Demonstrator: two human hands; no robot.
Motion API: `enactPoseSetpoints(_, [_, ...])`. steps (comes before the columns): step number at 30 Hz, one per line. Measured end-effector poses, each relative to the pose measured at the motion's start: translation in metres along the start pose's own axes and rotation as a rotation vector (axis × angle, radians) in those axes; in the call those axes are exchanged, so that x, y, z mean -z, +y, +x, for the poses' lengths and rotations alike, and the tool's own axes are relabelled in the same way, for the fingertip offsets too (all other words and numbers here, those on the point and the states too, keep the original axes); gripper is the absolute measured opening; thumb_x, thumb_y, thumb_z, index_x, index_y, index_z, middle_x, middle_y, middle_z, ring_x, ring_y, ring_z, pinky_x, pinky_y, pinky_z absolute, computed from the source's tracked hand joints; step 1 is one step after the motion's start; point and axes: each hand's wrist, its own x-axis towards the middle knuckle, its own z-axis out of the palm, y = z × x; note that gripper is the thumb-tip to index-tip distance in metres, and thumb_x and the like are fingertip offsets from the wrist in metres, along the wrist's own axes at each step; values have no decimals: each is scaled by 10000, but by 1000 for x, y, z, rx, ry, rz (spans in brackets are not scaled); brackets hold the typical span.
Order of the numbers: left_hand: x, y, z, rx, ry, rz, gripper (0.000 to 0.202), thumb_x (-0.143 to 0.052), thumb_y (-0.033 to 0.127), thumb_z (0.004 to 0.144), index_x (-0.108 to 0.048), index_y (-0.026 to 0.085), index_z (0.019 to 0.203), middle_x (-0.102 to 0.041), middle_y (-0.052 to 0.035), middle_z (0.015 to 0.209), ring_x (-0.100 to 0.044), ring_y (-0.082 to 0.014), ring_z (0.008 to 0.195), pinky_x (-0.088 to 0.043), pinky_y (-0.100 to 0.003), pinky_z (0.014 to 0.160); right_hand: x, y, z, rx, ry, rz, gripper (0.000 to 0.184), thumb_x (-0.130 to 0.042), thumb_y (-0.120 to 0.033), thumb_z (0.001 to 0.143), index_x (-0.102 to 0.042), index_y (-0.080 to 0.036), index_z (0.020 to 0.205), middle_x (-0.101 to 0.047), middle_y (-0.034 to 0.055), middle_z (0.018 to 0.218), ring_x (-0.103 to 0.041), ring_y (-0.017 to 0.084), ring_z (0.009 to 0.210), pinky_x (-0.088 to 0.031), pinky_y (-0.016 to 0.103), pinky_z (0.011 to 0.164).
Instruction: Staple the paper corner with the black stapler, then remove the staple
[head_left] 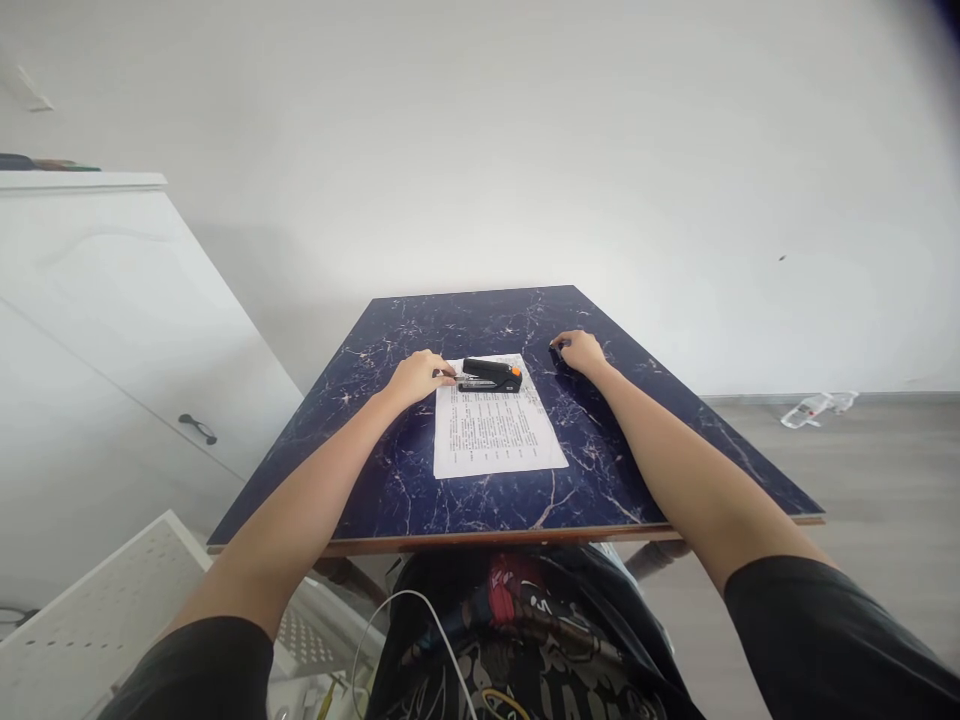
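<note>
Stapler lies on the paper on the bench. My left grip touches its left end, clasp unclear. My right grip is clenched over a small dark object.

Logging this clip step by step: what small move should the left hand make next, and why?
Probably close the left hand around the stapler at its left end for a firm grip. Its fingertips only touch that end, the stapler lies flat across the top of the printed paper, and the right hand rests apart on a small dark object on the table.
</note>
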Motion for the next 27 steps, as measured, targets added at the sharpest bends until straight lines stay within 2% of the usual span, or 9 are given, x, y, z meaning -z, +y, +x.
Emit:
enactPoseSetpoints(9, [2, -4, 2, -19, -43, -42, 171, -754, 361, 862, -854, 305, 989, -770, -76, 1010, -646, -283, 1017, -520, -383, 874, -2, 1, 2, 32, 1, -11, 432, -584, -93, 783, -825, -222, 1118, -778, 96, 1125, -706, 256, 1025, -532, 302, 923])
enactPoseSetpoints(16, [8, -3, -1, -3, -84, -121, 172, -773, 334, 839, -851, 276, 981, -791, -72, 1035, -697, -271, 951, -535, -393, 891, -3, 2, 2, 21, 4, -2, 414, -607, -109, 780, -827, -223, 1113, -776, 94, 1134, -707, 255, 1009, -534, 306, 927])
enactPoseSetpoints(23, [17, -27, -6, 4, -145, -344, 340, -825, 290, 785, -809, 225, 1118, -804, -105, 1075, -743, -273, 1000, -558, -418, 962, -1, 2, 2, 13, 10, 47, 458, -611, -94, 782, -822, -232, 1164, -780, 91, 1162, -719, 266, 1040, -542, 319, 945])
enactPoseSetpoints(27, [21, -35, -9, 6, -140, -407, 293, -805, 262, 790, -803, 214, 1078, -815, -90, 990, -767, -253, 940, -551, -423, 992, 2, -1, -3, 22, 63, 95, 463, -608, -110, 782, -803, -185, 1196, -781, 109, 1153, -713, 270, 1075, -525, 333, 1002])
